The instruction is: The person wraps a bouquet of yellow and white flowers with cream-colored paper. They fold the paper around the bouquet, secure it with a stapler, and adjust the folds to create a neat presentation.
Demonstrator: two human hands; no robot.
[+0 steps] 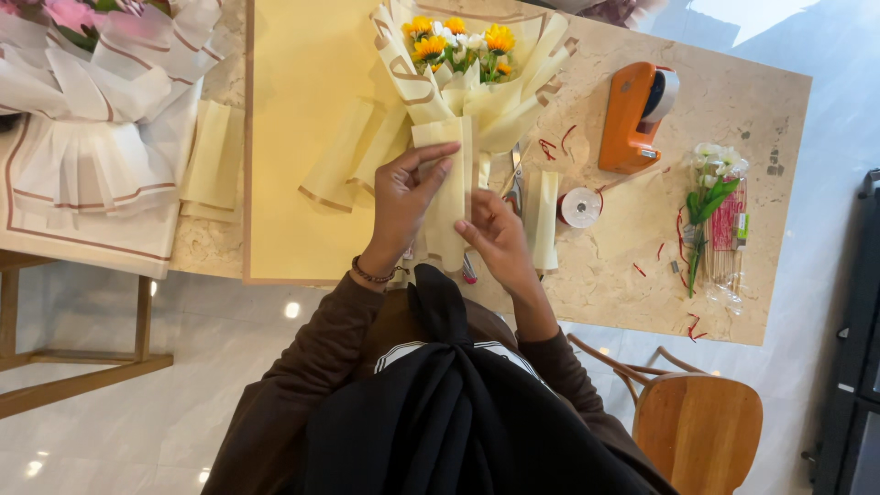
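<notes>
While both hands, left hand and right hand, pinch bouquet wrap, marble table stands on glossy floor.

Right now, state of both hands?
Left hand: fingers pressed flat on the cream wrapping paper of the bouquet, gripping it.
Right hand: pinching the same paper's lower edge.

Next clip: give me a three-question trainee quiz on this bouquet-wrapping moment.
1. True or false: both hands touch the folded cream paper.
2. Which side of the bouquet is the orange tape dispenser on: the left hand side or the right hand side?
3. What lies by the table's right edge?

Key: 1 true; 2 the right hand side; 3 a small sleeve of white flowers.
</notes>
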